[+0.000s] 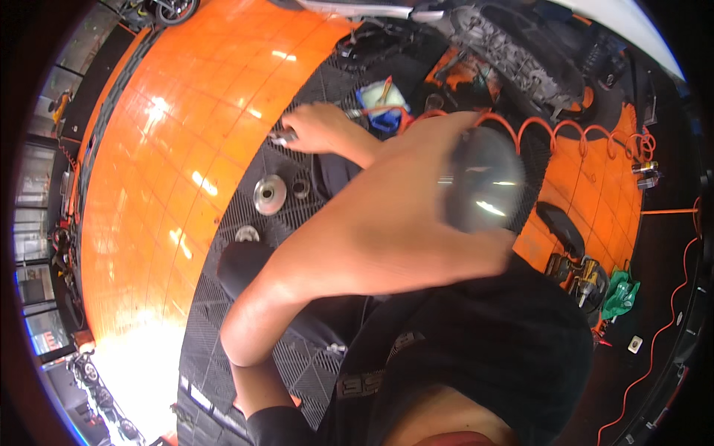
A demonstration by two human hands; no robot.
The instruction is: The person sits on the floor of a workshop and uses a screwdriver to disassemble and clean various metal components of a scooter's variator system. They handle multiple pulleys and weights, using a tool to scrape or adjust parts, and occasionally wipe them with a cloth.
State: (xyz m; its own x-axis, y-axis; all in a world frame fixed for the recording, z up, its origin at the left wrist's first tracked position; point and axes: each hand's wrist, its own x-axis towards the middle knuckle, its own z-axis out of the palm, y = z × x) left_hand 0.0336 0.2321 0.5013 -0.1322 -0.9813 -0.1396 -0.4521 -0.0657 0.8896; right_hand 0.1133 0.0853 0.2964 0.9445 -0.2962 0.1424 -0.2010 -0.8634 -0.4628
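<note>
Orange tiled floor point(160, 149) gleams around the black grid mat point(245, 208). An orange coiled hose point(565, 134) stretches past a knobby tyre point(513, 48). Green rag point(621, 293) lies beside tools point(580, 275) at right.

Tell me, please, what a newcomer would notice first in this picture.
First the glossy orange tiled floor curving down the left, beside a black grid mat. At centre a bare arm crosses the view; one hand grips a small metal tool at the top. A round silver metal disc lies on the mat below it.
</note>
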